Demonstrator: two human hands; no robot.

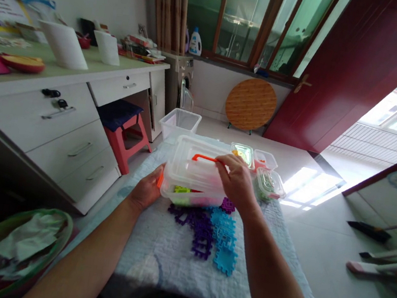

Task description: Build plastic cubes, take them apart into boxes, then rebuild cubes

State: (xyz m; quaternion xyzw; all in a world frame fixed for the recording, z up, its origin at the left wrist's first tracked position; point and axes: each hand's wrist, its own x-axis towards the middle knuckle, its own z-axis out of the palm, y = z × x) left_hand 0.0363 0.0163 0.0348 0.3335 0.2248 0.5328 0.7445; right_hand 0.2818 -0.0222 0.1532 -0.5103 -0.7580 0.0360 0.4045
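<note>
Bare forearms (93, 253) reach a clear rectangular plastic box (196, 199) over pale-blue cloth (156, 232), left hand (146, 188) seemingly clasping its end, right hand (238, 179) curled round the orange handle (204, 158) on its translucent lid (188, 147), where lopsided pulling could tip it.

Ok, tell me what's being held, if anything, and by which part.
The left hand holds the clear box at its left end, by the orange latch; the right hand holds the lid at the right end of its orange handle.
</note>
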